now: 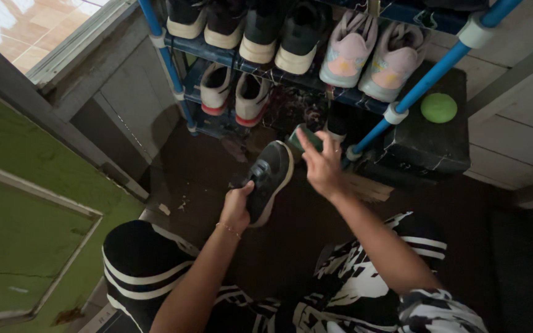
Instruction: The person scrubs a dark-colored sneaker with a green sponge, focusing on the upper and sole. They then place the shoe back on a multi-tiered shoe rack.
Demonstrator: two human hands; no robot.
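Black sneaker [269, 179] gripped at heel by left hand [237, 206], fingers closed round it. Right hand [323, 166] just above toe pinches green-grey pad [306, 137]. Wiping step, seemingly; next needs pad on upper.

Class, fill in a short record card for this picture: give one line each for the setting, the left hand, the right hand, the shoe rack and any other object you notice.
setting: dark floor in front of a blue-framed shoe rack, seen from above
left hand: left hand grips a dark shoe with a pale sole
right hand: right hand holds a small dark green object at the shoe's toe
rack: upper shelf holds dark shoes and a pink pair; lower shelf holds a white and red pair
other: green ball on a black box
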